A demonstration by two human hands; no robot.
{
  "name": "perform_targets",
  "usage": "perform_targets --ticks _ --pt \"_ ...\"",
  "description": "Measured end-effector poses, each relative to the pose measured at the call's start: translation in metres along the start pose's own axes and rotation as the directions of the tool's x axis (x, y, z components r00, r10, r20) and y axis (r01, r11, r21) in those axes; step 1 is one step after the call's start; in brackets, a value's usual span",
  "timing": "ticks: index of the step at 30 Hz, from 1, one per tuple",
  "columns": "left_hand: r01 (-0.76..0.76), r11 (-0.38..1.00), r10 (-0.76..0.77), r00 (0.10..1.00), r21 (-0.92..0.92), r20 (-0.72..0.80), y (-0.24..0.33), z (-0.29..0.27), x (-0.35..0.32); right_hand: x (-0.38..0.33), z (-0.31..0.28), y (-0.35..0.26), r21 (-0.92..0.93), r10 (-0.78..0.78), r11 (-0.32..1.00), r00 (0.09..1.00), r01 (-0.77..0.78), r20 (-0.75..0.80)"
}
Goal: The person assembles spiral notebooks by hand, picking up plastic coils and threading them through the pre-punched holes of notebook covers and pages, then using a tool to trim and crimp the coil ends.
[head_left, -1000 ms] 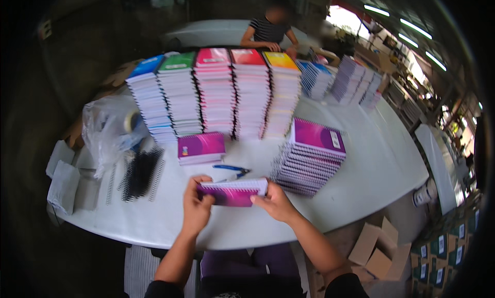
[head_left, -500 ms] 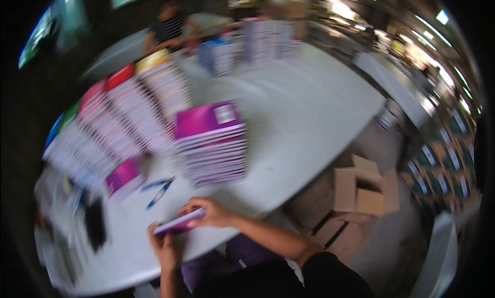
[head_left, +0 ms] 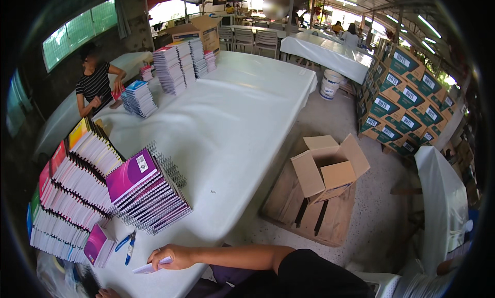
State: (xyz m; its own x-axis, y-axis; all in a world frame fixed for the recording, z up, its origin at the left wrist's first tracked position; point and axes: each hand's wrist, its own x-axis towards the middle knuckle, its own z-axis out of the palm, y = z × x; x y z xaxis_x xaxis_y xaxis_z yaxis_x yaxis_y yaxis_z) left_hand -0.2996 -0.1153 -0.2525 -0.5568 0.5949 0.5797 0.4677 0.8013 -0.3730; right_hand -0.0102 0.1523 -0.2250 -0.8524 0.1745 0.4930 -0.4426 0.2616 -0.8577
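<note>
My right hand (head_left: pixel 172 257) is closed on a thin notebook (head_left: pixel 144 268), whose pale edge shows at the table's near edge; the rest of it is hidden by my fingers. Only a bit of my left hand (head_left: pixel 107 293) enters at the bottom edge, its fingers mostly cut off, near a dark bundle (head_left: pixel 88 281). Beyond my right hand lie blue-handled pliers (head_left: pixel 131 248). A small pile of purple notebooks (head_left: pixel 98 245) stands left of them. Further off is a tall stack of purple spiral-bound notebooks (head_left: pixel 135 177), with wire coils (head_left: pixel 167 164) along its side.
Rows of stacked notebooks (head_left: pixel 77 179) line the left of the white-covered table (head_left: pixel 242 123). More stacks (head_left: pixel 172 71) stand at its far end, near a seated person (head_left: pixel 95 81). On the right are an open carton (head_left: pixel 327 166) on a wooden pallet, a bucket (head_left: pixel 330 84) and piled boxes (head_left: pixel 407 102).
My hands have come apart: the left has dropped to the bottom edge, and the right keeps the notebook. The view has swung, so the stacks sit further left.
</note>
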Motion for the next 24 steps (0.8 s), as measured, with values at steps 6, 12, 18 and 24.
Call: perform_targets --ticks 6,12,18,24 --pt "0.028 0.999 -0.032 0.993 -0.041 -0.113 0.0 0.008 -0.014 0.002 0.002 0.013 0.043 -0.032 0.999 0.999 0.033 -0.029" --pt "0.145 0.305 -0.094 0.988 -0.941 0.121 0.007 -0.023 -0.013 -0.002 0.0 0.004 0.06 0.097 0.994 0.995 -0.096 -0.013" --pt "0.463 -0.276 -0.002 0.876 -0.842 0.482 0.046 -0.11 0.005 -0.004 0.0 0.012 0.007 0.041 0.999 0.999 -0.04 -0.025" --pt "0.151 0.338 -0.167 0.981 -0.929 0.099 0.053 -0.116 0.014 0.006 0.008 0.03 0.11 0.135 0.987 0.979 -0.118 -0.153"
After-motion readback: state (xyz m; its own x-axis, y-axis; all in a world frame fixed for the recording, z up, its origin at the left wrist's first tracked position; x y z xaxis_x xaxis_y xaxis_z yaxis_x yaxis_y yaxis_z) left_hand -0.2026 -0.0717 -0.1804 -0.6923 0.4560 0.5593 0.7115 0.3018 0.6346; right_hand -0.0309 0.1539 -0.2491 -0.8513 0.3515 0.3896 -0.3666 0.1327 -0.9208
